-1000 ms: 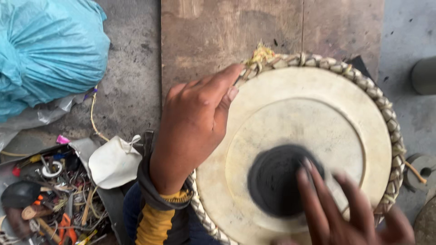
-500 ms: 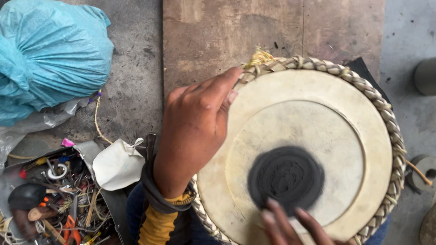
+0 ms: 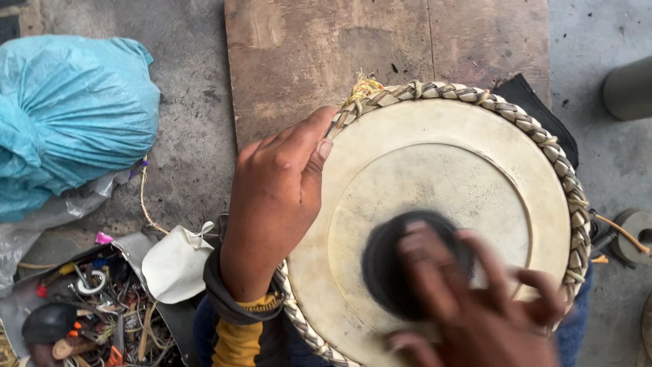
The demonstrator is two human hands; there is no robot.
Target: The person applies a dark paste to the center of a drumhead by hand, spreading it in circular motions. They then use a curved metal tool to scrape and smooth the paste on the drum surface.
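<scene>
A round hand drum (image 3: 441, 163) with a pale skin head, a black centre patch (image 3: 387, 265) and a braided rim (image 3: 475, 95) fills the middle right. My left hand (image 3: 275, 197) grips the drum's left rim, thumb resting on the skin's edge. My right hand (image 3: 468, 299) is blurred, fingers spread, over the black patch and lower right of the skin, holding nothing.
A worn wooden board (image 3: 380, 47) lies under the drum's far side. A blue plastic bag (image 3: 68, 115) sits at upper left. An open box of small tools and wires (image 3: 81, 319) and a white cloth pouch (image 3: 178, 264) are at lower left. A grey cylinder (image 3: 628, 88) stands at right.
My right hand moved over the drum skin, from lower right off toward the bottom edge, then back up onto the black patch. My left hand stayed on the rim.
</scene>
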